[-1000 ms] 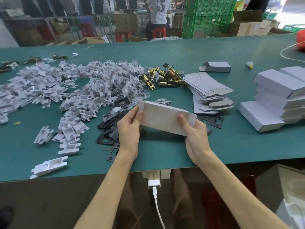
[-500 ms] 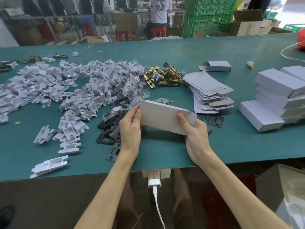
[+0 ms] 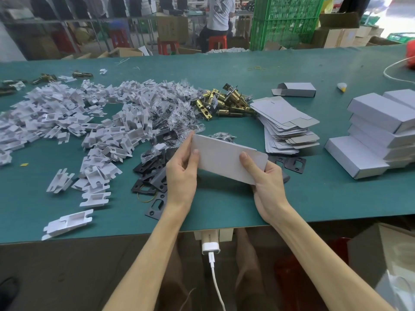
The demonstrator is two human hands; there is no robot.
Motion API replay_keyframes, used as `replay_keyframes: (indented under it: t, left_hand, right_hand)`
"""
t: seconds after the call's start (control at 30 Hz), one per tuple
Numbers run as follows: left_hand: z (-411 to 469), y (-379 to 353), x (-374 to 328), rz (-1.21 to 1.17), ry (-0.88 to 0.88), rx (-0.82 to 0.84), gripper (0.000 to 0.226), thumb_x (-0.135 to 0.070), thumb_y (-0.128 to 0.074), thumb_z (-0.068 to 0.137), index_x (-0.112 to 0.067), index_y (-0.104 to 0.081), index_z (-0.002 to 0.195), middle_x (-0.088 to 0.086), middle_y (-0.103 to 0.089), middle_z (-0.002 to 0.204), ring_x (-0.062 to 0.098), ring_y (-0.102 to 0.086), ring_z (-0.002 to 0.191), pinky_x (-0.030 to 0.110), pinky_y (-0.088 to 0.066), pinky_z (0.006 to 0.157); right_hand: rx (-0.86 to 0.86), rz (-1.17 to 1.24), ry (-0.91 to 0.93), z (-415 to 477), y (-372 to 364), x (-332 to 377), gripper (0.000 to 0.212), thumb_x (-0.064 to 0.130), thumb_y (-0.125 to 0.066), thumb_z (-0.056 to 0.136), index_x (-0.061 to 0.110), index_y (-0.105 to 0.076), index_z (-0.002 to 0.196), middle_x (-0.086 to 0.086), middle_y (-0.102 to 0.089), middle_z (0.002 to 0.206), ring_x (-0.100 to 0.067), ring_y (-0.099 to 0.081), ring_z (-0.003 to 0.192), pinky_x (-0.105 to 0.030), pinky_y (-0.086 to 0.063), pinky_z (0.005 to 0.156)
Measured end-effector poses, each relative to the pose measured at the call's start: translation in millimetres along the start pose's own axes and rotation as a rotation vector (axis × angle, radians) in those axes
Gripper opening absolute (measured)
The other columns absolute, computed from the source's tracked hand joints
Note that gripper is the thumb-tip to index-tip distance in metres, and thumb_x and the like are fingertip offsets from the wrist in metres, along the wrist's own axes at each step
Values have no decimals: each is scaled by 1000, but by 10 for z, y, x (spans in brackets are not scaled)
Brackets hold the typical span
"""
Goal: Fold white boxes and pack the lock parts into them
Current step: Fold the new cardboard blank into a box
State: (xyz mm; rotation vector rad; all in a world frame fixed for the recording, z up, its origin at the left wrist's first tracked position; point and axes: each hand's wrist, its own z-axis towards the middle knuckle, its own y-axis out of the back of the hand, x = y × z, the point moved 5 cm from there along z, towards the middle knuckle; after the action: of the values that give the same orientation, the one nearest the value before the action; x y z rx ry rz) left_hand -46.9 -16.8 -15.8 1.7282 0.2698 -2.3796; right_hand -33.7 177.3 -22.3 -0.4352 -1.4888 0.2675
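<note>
Your left hand (image 3: 182, 173) and right hand (image 3: 267, 182) still pinch the box (image 3: 222, 158) ends between their fingers (image 3: 195, 157); position unchanged.

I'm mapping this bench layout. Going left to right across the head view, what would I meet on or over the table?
insert pile → left hand → held box → flat box stack → folded boxes

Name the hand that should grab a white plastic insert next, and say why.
Left, probably. The left hand grips the end of the flat box blank nearest the white inserts, which lie to its left; the right hand would have to cross the blank to get there.
</note>
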Motion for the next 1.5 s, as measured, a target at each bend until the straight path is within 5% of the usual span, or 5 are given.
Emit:
replay_keyframes:
  t: [0.7, 0.83, 0.97, 1.13, 1.5]
  left_hand:
    - [21, 35, -1, -86, 44, -77, 32, -13, -56, 107, -16, -66, 137, -12, -71, 130, 2, -63, 123, 21, -51, 103]
    - [14, 102, 60, -115, 124, -173, 29, -17, -55, 106, -22, -71, 131, -19, -73, 121, -1, -65, 115, 22, -53, 98]
    - [-2, -16, 33, -53, 135, -9, 26, -15, -54, 107, -18, -76, 120, -2, -76, 112, 10, -66, 84, 30, -56, 65]
    - [-53, -103, -24, 4, 115, 107, 49, -26, -47, 112, -18, -73, 71, 3, -63, 61, 18, -53, 47, 27, -43, 39]
    - [-125, -237, -122, -118, 86, 319, 47, -56, -55, 92, -17, -72, 113, 3, -78, 111, 14, -72, 103, 28, -58, 88]
  right_hand:
    - [40, 51, -26, -20, -54, 52, 49, 58, -54, 92, 15, -75, 102, -8, -76, 111, -25, -73, 100, -31, -61, 80]
    - [48, 51, 18, -23, -39, 72, 13, 11, -58, 102, 10, -55, 115, -13, -71, 118, -30, -75, 95, -34, -62, 76]
    - [346, -279, 183, -66, -216, 83, 72, -2, -73, 89, 28, -44, 148, 6, -58, 143, -11, -58, 129, -25, -52, 96]
    - [310, -272, 186, -62, -212, 90, 43, 14, -81, 82, 11, -64, 121, 0, -73, 117, -11, -68, 110, -20, -52, 89]
    - [88, -295, 134, -34, -117, 76, 40, 34, -81, 81, 16, -68, 114, -4, -76, 107, -27, -70, 103, -35, -59, 90]
